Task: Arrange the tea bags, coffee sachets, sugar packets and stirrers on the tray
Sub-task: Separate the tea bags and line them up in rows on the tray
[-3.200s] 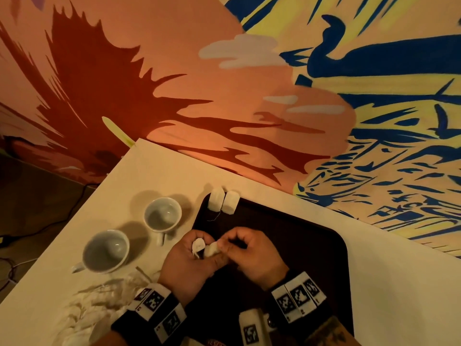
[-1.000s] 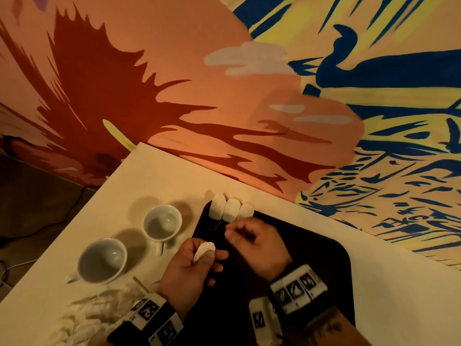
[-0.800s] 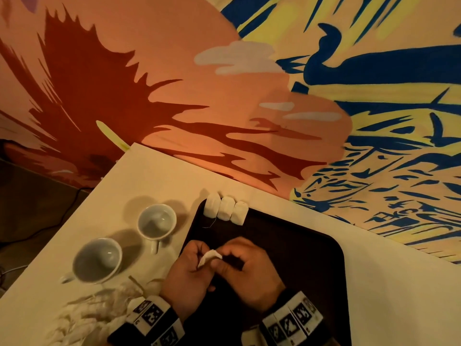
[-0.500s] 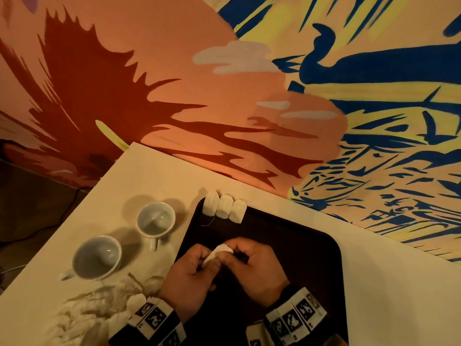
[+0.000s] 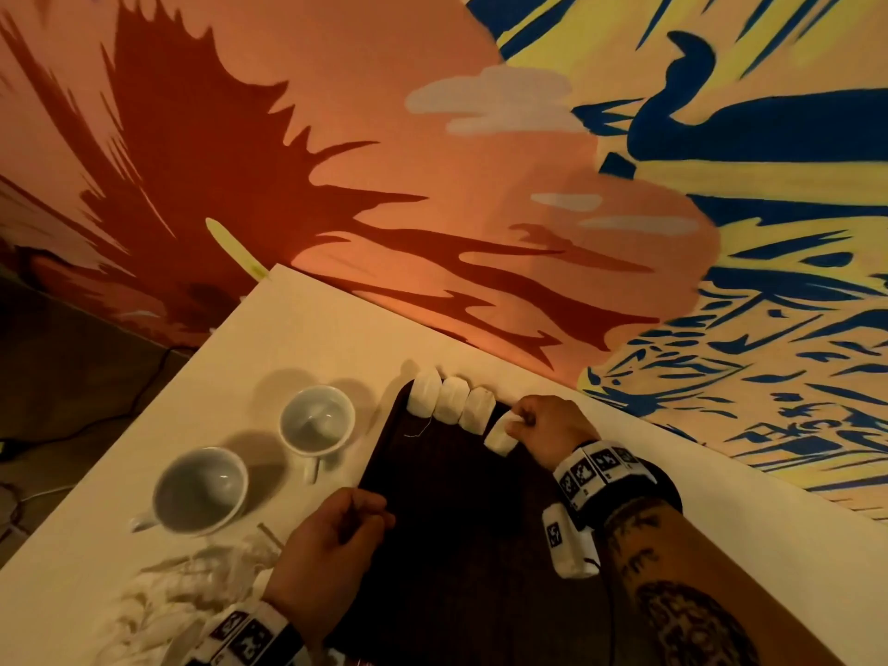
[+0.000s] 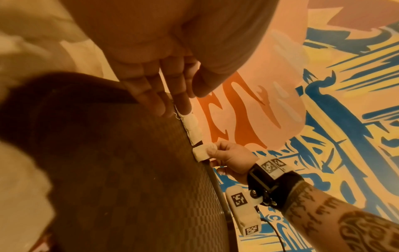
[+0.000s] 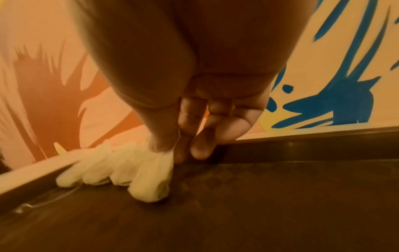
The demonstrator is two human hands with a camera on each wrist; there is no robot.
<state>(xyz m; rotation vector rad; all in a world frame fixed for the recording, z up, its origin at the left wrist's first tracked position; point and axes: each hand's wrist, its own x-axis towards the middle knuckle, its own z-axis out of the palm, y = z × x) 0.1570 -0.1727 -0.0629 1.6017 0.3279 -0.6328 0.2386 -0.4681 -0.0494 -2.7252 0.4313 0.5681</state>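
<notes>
A dark tray (image 5: 456, 545) lies on the cream table. Three white tea bags (image 5: 454, 406) lean in a row against its far rim. My right hand (image 5: 516, 425) pinches a fourth tea bag (image 5: 499, 437) between thumb and forefinger and holds it against the tray floor at the right end of that row. In the right wrist view the pinched tea bag (image 7: 151, 180) touches its neighbour, with my right hand (image 7: 170, 151) on its top corner. My left hand (image 5: 370, 516) hovers at the tray's left rim, with loose fingers (image 6: 172, 102) that hold nothing.
Two empty white cups (image 5: 317, 420) (image 5: 199, 490) stand left of the tray. A heap of white packets (image 5: 192, 584) with thin sticks (image 5: 269, 531) lies at the table's near left. The painted wall runs close behind the tray's far rim.
Both hands held the tea bag over the tray. My right hand has carried it to the far rim beside the third bag. My left hand let go and drew back left.
</notes>
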